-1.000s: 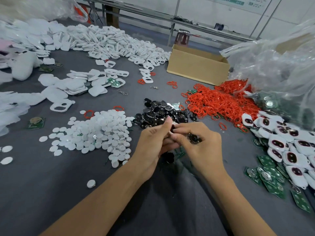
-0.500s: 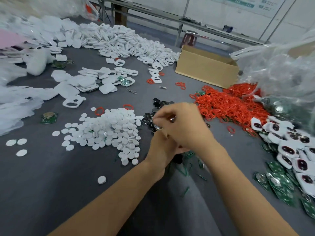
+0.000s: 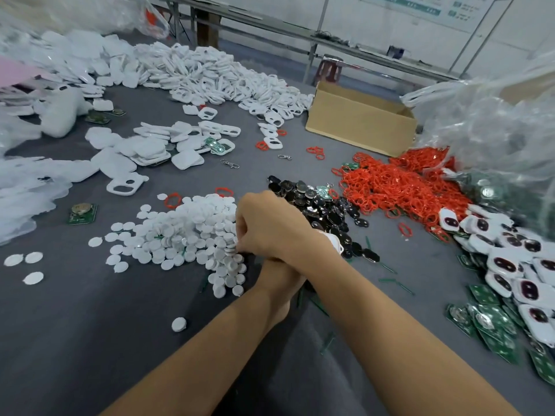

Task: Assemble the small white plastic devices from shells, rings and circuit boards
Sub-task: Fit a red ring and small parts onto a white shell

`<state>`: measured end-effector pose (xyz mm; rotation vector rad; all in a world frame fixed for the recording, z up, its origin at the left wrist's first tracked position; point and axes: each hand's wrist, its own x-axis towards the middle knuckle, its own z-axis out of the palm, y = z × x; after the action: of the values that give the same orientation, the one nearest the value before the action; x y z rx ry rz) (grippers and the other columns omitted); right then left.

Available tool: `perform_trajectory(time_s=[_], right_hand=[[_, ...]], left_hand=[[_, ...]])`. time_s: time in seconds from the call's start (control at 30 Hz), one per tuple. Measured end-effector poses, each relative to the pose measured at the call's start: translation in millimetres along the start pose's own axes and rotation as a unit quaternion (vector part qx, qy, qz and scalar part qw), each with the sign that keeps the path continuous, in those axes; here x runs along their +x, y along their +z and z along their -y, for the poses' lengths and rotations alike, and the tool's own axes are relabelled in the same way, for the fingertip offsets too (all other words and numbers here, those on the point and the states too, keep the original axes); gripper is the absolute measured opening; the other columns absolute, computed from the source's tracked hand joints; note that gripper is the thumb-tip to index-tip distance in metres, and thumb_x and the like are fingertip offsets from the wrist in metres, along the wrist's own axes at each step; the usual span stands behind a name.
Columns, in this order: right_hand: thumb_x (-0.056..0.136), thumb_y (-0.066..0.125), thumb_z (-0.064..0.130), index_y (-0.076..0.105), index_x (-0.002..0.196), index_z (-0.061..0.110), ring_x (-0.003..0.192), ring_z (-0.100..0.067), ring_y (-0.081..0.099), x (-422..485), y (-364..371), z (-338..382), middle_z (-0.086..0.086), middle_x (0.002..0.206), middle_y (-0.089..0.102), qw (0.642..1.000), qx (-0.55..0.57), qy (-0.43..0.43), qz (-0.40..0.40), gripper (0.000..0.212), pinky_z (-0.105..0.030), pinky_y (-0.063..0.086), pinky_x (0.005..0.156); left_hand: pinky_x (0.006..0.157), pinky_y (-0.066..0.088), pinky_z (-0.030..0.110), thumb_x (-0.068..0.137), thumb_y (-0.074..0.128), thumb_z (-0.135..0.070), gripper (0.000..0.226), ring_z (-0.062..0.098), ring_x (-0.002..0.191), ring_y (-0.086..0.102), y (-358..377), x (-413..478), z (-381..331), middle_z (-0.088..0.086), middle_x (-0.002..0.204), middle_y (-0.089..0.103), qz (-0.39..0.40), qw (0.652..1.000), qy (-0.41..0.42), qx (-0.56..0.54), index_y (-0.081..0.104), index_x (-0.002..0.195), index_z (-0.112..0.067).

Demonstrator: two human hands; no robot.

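A person's right hand [image 3: 270,226] crosses over the left hand [image 3: 280,277] to the near edge of a heap of white discs [image 3: 186,232] on the grey tabletop [image 3: 90,325], fingers curled into the pile (whether they grip a disc cannot be told). The left hand lies mostly hidden beneath the right wrist, its grasp unclear. A white shell [image 3: 334,241] peeks out just behind. Red rings [image 3: 390,187] and green circuit boards [image 3: 492,322] lie to the right.

The right forearm crosses over the left wrist, the right grip [image 3: 270,226] knuckles-up with fingers curled down, the left grip [image 3: 282,276] mostly hidden beneath.
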<state>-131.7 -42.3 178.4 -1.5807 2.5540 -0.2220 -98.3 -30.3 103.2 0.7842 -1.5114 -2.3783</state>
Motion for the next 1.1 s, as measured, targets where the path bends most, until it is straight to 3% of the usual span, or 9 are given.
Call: perform_trajectory(time_s=[0.07, 0.13, 0.2, 0.27, 0.47, 0.57, 0.73, 0.93, 1.1], right_hand=[[0.080, 0.070, 0.011, 0.068, 0.089, 0.012, 0.086, -0.027, 0.063, -5, -8, -9, -0.007, 0.085, 0.064, 0.997, 0.074, 0.002, -0.019, 0.009, -0.033, 0.053, 0.076], [0.080, 0.072, 0.013, 0.071, 0.087, 0.018, 0.081, -0.013, 0.063, -15, -19, -25, -0.001, 0.080, 0.066, 0.987, 0.148, 0.016, -0.064, 0.009, -0.025, 0.051, 0.077], [0.079, 0.073, 0.009, 0.075, 0.081, 0.019, 0.062, 0.003, 0.057, -30, -28, -46, 0.006, 0.070, 0.067, 0.970, 0.207, 0.021, -0.129, 0.010, -0.009, 0.044, 0.063], [0.077, 0.076, 0.006, 0.076, 0.077, 0.018, 0.056, 0.002, 0.052, -45, -31, -67, 0.008, 0.066, 0.066, 0.947, 0.259, 0.009, -0.190, 0.012, -0.008, 0.039, 0.058], [0.076, 0.072, -0.004, 0.074, 0.082, 0.010, 0.064, -0.007, 0.059, -84, -4, -107, 0.004, 0.069, 0.070, 0.824, 0.506, 0.048, -0.250, 0.015, -0.017, 0.047, 0.064], [0.074, 0.071, -0.004, 0.074, 0.083, 0.008, 0.061, -0.007, 0.062, -95, 9, -114, 0.000, 0.068, 0.072, 0.793, 0.554, 0.074, -0.242, 0.015, -0.016, 0.051, 0.063], [0.074, 0.071, -0.011, 0.072, 0.082, 0.005, 0.056, -0.009, 0.062, -96, 12, -117, 0.000, 0.065, 0.070, 0.794, 0.550, 0.078, -0.248, 0.018, -0.017, 0.052, 0.060], [0.073, 0.075, -0.008, 0.073, 0.077, 0.009, 0.056, -0.014, 0.062, -90, 18, -116, -0.008, 0.065, 0.070, 0.821, 0.504, 0.102, -0.249, 0.018, -0.019, 0.052, 0.060], [0.069, 0.081, 0.003, 0.075, 0.069, 0.025, 0.063, -0.010, 0.054, -85, 28, -110, 0.006, 0.075, 0.068, 0.851, 0.422, 0.120, -0.288, 0.023, -0.023, 0.046, 0.063]], left_hand=[[0.056, 0.046, 0.010, 0.103, 0.034, 0.002, 0.021, 0.002, 0.072, 0.053, 4, 1, -6, -0.001, 0.084, 0.055, 0.027, 0.999, 0.025, -0.037, 0.053, 0.099, -0.006], [0.056, 0.051, 0.012, 0.099, 0.040, 0.006, 0.023, 0.003, 0.065, 0.062, 8, 2, -12, -0.003, 0.074, 0.064, 0.019, 0.998, 0.051, -0.035, 0.056, 0.087, -0.006], [0.069, 0.060, 0.025, 0.095, 0.047, 0.007, 0.017, 0.023, 0.087, 0.072, 9, 3, -15, 0.015, 0.093, 0.072, 0.017, 0.998, 0.057, -0.026, 0.063, 0.097, 0.006], [0.078, 0.061, 0.031, 0.095, 0.052, 0.005, 0.018, 0.037, 0.099, 0.069, 9, 1, -15, 0.027, 0.106, 0.068, 0.015, 0.998, 0.055, -0.011, 0.063, 0.108, 0.009], [0.069, 0.060, 0.023, 0.092, 0.059, 0.002, 0.014, 0.017, 0.076, 0.071, 6, 6, -14, 0.018, 0.097, 0.073, 0.009, 0.998, 0.063, -0.007, 0.068, 0.103, 0.001], [0.067, 0.059, 0.022, 0.093, 0.059, 0.000, 0.014, 0.016, 0.076, 0.072, 6, 7, -14, 0.014, 0.092, 0.072, 0.005, 0.998, 0.066, -0.013, 0.068, 0.104, 0.001], [0.072, 0.060, 0.026, 0.093, 0.059, -0.002, 0.015, 0.021, 0.083, 0.072, 6, 7, -13, 0.015, 0.094, 0.073, 0.006, 0.998, 0.065, -0.014, 0.068, 0.104, -0.001], [0.067, 0.059, 0.023, 0.092, 0.058, 0.004, 0.017, 0.013, 0.073, 0.072, 6, 7, -13, 0.009, 0.086, 0.073, 0.016, 0.997, 0.070, -0.015, 0.068, 0.104, -0.001], [0.070, 0.060, 0.025, 0.090, 0.058, 0.007, 0.019, 0.013, 0.074, 0.072, 7, 7, -12, 0.008, 0.084, 0.073, 0.023, 0.997, 0.078, -0.012, 0.069, 0.101, -0.003]])
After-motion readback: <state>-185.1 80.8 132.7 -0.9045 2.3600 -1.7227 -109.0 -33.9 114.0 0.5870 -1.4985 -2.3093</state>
